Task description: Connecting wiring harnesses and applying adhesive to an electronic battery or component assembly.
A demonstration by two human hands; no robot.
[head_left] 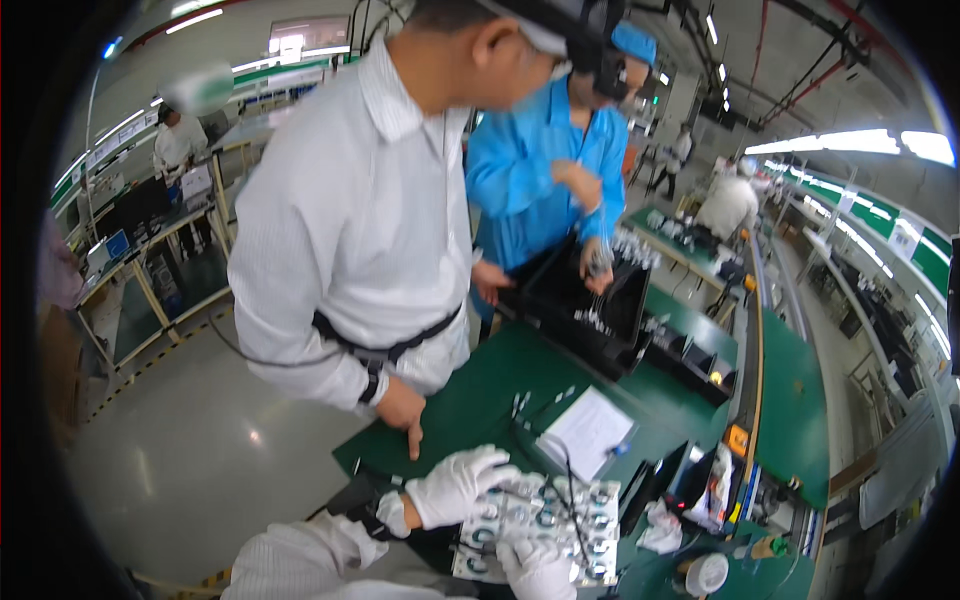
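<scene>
Many round pieces (600,521) cover the pale panel (583,509) before you, toward six o'clock on the green counter (490,372). Your gloved left hand (460,487) lies across its ten o'clock corner, fingers (491,472) extended and loosely parted. Your gloved right hand (537,566) sits at its six o'clock edge, fingers bent; whether they grip anything, you cannot tell. From the panel, a paper sheet (586,425) lies toward one o'clock, a crumpled white wrapper (660,529) at three.

I record bright lighting: lamps (840,143) glare white at two o'clock; the floor (200,480) reflects a hotspot at eight. Straight edges bow, my view's corners black out, distant detail is soft.
</scene>
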